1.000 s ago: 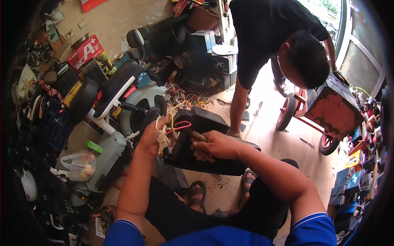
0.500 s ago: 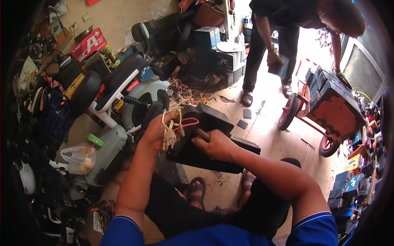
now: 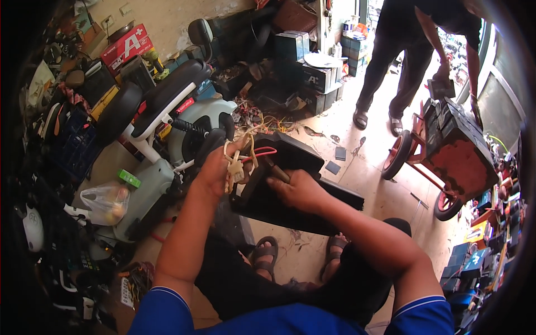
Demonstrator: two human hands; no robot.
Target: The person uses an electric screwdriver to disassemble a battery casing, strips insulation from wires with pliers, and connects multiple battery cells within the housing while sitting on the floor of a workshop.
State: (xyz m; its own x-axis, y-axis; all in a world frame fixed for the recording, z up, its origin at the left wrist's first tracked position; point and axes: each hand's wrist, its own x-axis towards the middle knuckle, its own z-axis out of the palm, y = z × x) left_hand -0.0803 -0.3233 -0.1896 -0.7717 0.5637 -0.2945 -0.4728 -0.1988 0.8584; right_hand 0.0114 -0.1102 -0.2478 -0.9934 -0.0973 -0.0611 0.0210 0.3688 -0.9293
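Note:
A black plastic case (image 3: 298, 216), hollow side up, is held above my knees. At its left end my left hand (image 3: 215, 170) is closed around a bunch of beige wires (image 3: 239, 170) with pale plugs. A red wire (image 3: 264, 152) loops from there into the case. My right hand (image 3: 301, 191) is closed on a brownish, rod-like handle (image 3: 277, 171) whose far end reaches down into the case. The tool's tip is hidden, and so are some of my left fingers.
A white scooter (image 3: 153, 187) lies tipped at left, with a plastic bag (image 3: 109, 204) beside it. Ahead right, another person (image 3: 399, 50) leans over a red-wheeled cart (image 3: 458, 156) loaded with dark batteries. Loose wires (image 3: 262, 120) litter the floor; batteries (image 3: 321, 78) are stacked behind.
The other person has brought a dark block from beside the leg over to the cart. The view has shifted slightly; my hands keep their holds on the wires and the handle.

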